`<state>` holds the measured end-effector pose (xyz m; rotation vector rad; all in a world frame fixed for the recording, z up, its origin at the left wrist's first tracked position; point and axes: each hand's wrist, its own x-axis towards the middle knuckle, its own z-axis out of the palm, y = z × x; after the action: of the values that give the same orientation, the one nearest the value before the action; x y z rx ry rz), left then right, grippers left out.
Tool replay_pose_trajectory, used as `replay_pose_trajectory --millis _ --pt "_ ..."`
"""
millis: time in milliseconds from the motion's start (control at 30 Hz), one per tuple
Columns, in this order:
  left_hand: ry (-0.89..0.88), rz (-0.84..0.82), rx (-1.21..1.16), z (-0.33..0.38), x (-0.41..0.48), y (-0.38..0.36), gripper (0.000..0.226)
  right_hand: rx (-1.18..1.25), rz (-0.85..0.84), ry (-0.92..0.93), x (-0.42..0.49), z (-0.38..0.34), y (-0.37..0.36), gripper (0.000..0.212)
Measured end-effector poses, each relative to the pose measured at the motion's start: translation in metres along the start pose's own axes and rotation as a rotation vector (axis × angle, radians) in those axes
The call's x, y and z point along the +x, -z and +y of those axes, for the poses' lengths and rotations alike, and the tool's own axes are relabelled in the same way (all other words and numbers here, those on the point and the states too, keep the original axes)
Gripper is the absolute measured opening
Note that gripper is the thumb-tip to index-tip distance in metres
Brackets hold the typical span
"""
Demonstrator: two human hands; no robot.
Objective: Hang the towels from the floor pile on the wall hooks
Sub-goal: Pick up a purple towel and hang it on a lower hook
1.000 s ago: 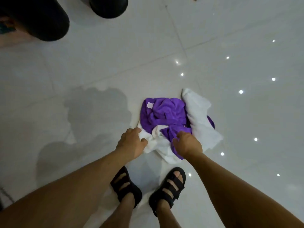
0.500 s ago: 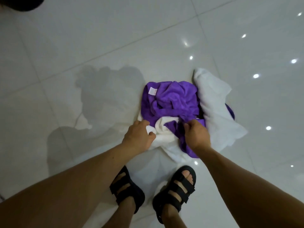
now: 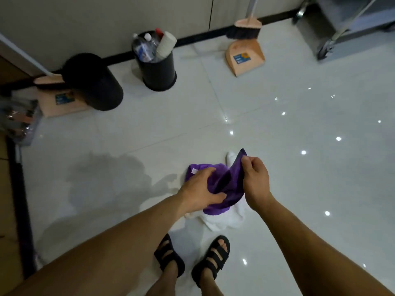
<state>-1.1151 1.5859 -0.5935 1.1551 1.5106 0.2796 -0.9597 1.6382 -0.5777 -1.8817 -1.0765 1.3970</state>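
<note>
A purple towel (image 3: 226, 184) is lifted partly off the pile on the glossy tiled floor. My right hand (image 3: 255, 182) pinches its raised edge near the top corner. My left hand (image 3: 201, 190) grips the same towel lower down, thumb under the cloth. A white towel (image 3: 222, 220) lies crumpled on the floor beneath, with another bit of white showing behind the purple corner. No wall hooks are in view.
Two black bins (image 3: 159, 67) (image 3: 94, 82) stand by the wall, one full of bottles. Peach dustpans with brooms (image 3: 245, 56) (image 3: 59, 101) lean at the wall. A metal cart (image 3: 342, 24) is at the top right. My sandalled feet (image 3: 192, 259) stand below the pile.
Both hands have risen from the pile, pulling the purple towel up off the white one. The view has tilted up, so the wall, bins and dustpans now show.
</note>
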Motion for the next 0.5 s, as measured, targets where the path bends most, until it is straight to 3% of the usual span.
replay_pose_trajectory --millis 133,300,400,433,500 --pt "-0.057 0.036 -0.027 0.066 -0.052 0.040 0.064 0.297 -0.257 -0.059 -0.053 -0.108 0.002 0.023" --pt "-0.096 0.304 -0.147 0.128 -0.107 0.096 0.005 0.331 -0.391 0.103 -0.102 -0.208 0.002 0.015" --pt "-0.086 0.421 -0.317 0.159 -0.142 0.132 0.012 0.269 -0.418 0.257 -0.118 -0.241 0.010 0.008" --pt "-0.088 0.450 -0.368 0.169 -0.155 0.143 0.011 0.223 -0.406 0.312 -0.122 -0.248 0.014 0.014" --pt "-0.107 0.490 -0.440 0.190 -0.176 0.161 0.008 0.116 -0.433 0.383 -0.127 -0.257 0.023 0.048"
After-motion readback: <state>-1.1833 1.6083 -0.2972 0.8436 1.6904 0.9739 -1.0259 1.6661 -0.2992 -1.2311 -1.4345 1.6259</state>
